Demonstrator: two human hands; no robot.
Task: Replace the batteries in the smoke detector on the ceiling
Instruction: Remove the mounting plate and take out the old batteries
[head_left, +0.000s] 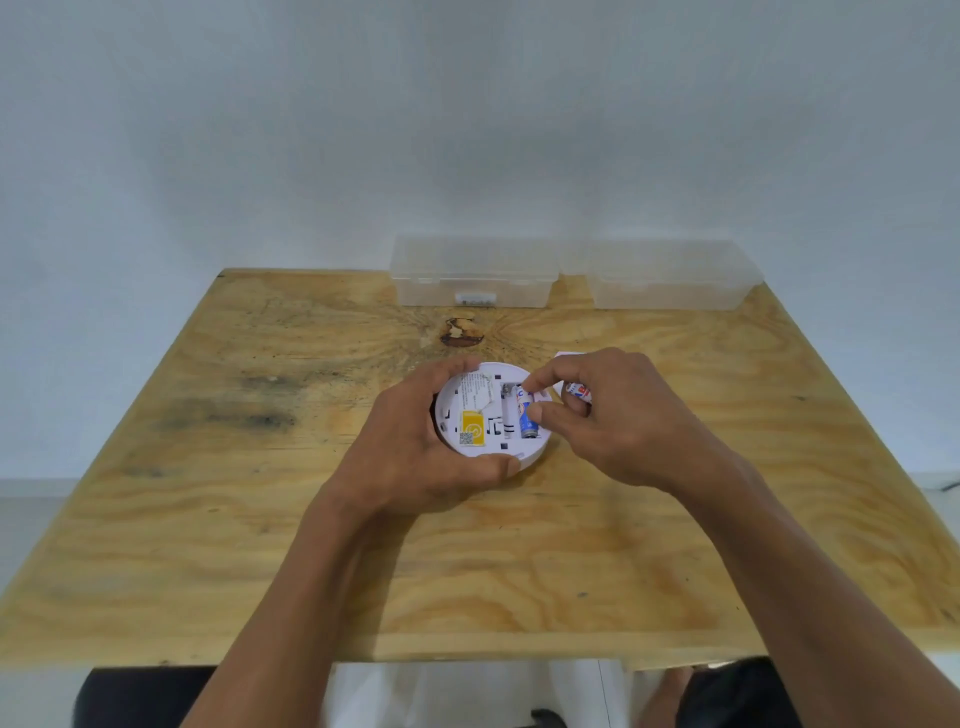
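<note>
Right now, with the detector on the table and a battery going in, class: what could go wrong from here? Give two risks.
1. The right hand pinches the blue battery in its slot while also holding a second battery; that spare could slip and fall.
2. Only the left hand steadies the smoke detector, so hard pressing could tip it on the table.

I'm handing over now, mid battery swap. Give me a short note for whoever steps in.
Left hand grips the smoke detector, back side up, on the table.
Right hand pinches a battery at the right slot; a second battery is tucked in the same hand.
Done: detector is down and open.
Left: seat both batteries, close it, remount on the ceiling.
</note>
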